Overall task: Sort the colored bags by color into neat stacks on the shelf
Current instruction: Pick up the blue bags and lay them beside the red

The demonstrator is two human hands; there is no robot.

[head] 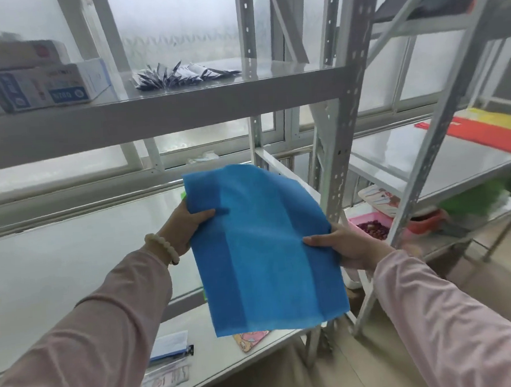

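Observation:
A flat blue bag (264, 252) hangs in the air in front of the white metal shelf (71, 240). My left hand (184, 224) pinches its upper left edge, thumb on the front. My right hand (344, 244) grips its right edge at mid height. A sliver of green (183, 194) shows behind the blue bag's top left corner. On the right-hand shelf unit (425, 159), a red bag (484, 134) and a yellow bag (500, 115) lie flat side by side. A green bag (473, 201) lies on a lower level there.
Cardboard boxes (41, 83) and dark foil packets (181, 75) sit on the upper shelf. Flat packets (169, 363) and a cartoon-printed pouch (251, 340) lie on the lowest board. A pink basket (370, 225) and a red bowl (423, 225) stand low on the right. Upright posts (344, 98) separate the two units.

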